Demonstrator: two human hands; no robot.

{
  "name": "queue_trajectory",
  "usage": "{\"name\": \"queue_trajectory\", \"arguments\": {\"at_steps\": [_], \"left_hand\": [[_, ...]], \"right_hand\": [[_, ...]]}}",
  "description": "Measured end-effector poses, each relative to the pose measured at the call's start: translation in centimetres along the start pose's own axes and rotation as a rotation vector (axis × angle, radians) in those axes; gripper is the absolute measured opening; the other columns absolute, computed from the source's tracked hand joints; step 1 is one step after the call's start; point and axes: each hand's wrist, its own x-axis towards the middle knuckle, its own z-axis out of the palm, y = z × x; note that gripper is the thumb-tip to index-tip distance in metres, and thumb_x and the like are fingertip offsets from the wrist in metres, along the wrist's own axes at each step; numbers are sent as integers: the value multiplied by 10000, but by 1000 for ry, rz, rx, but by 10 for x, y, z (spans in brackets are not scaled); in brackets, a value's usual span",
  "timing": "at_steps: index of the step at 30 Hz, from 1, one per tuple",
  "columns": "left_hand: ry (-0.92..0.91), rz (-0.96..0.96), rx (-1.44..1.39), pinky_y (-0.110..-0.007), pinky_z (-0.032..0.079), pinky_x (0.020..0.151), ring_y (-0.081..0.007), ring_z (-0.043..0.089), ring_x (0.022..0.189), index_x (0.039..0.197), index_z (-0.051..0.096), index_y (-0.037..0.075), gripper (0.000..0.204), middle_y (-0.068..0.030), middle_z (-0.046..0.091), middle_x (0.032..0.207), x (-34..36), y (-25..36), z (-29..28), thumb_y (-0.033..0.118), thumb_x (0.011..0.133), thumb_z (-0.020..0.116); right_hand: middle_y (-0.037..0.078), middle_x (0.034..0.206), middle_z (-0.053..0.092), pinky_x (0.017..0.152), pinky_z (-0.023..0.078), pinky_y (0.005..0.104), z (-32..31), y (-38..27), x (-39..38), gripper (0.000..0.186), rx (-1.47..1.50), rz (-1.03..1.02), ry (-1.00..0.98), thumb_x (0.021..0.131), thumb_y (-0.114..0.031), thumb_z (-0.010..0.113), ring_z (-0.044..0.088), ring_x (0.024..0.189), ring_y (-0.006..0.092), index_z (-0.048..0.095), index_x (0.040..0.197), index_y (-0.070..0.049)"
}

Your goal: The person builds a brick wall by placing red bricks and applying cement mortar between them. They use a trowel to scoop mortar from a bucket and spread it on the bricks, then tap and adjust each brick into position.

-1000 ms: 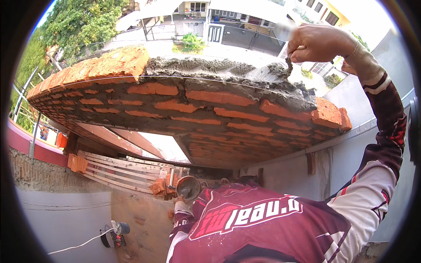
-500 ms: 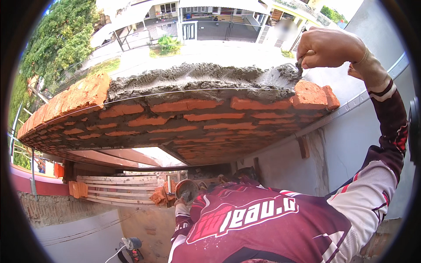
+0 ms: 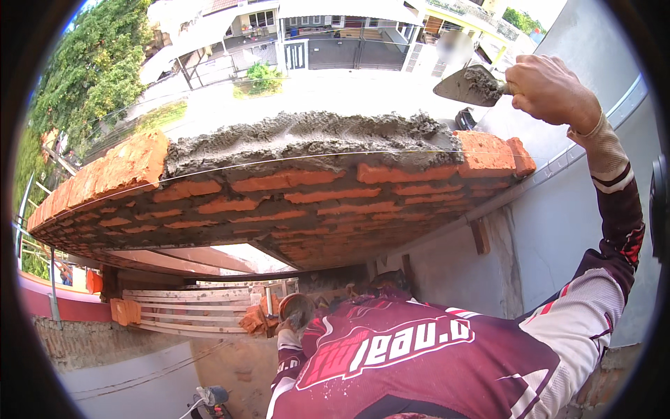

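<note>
My right hand [image 3: 555,89] is closed round the handle of a trowel [image 3: 458,86], raised above the wall's right end. Wet mortar clings to the blade near the handle. Below it, a thick, rough bed of grey mortar [image 3: 307,134] covers the middle of the brick wall [image 3: 293,183]. Orange bricks [image 3: 488,153] stand at the right end of this bed, and a longer row [image 3: 112,171] runs off to the left. Low down near my body, my left hand [image 3: 285,327] grips the side of a round bucket [image 3: 297,307] with mortar inside; its fingers show only in part.
A thin string [image 3: 279,158] stretches along the wall's near face. Wooden slats [image 3: 192,305] and loose bricks [image 3: 255,320] lie below, beside the bucket. A grey plastered wall [image 3: 551,230] rises on the right. Beyond the brickwork lie a street, a fence and trees [image 3: 91,63].
My right hand has lifted the trowel off the mortar's right end, up and to the right. The blade now shows clear of the wall. My left hand stays by the bucket.
</note>
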Motion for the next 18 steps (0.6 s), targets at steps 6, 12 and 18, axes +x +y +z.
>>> {"name": "queue_trajectory", "arguments": {"at_steps": [6,12,18], "left_hand": [[-7,-12,-53,-417,492,508,-257,603,565,1019,699,47,219,-87,643,749,5,-6,-1,219,901,766],[-28,19,-149,-398,498,516,-231,606,566,1015,714,29,206,-74,652,719,22,-28,-6,184,892,773],[-22,39,-160,-392,488,515,-210,606,563,1010,726,29,208,-66,661,715,36,-44,-16,188,884,773]], "right_hand": [[173,813,721,627,582,341,42,-75,12,89,-317,-201,-20,825,-41,652,739,728,212,710,846,24],[72,675,701,583,567,333,-5,-159,41,101,-188,-502,206,807,-74,685,716,655,177,726,718,-54],[31,693,719,589,578,323,-102,-285,95,160,-143,-647,344,895,-110,678,712,676,145,757,758,-89]]}}
